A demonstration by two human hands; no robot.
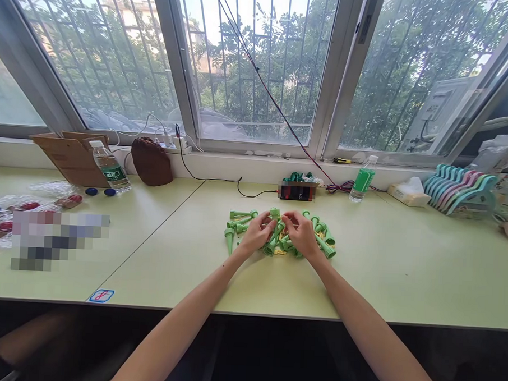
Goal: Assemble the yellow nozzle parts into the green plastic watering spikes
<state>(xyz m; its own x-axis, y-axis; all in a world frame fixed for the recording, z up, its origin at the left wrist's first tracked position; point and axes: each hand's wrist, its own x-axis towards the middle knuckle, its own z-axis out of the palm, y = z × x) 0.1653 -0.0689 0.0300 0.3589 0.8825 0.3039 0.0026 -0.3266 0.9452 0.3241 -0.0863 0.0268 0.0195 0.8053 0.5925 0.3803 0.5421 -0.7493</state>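
Observation:
My left hand (258,231) is closed on a green plastic spike (274,213), its wide ribbed end up between thumb and fingers. Close beside it, my right hand (301,233) has its fingertips pinched together near the spike's top; what they hold is too small to make out. Below and around both hands lies a loose pile of similar green cone-shaped spikes (328,249), some capped, pointing various ways. One capped spike (229,240) lies left of my left hand. Small yellow plastic pieces (280,252) show among them, partly covered by the spikes and hands.
Behind the pile sits a phone-like device (296,192) with a cable. Water bottles (363,179) (110,167), a tissue box (408,194) and pastel hangers (462,188) stand toward the back. Wrapped items (28,206) lie at left. The table's front edge (274,314) runs beneath my forearms.

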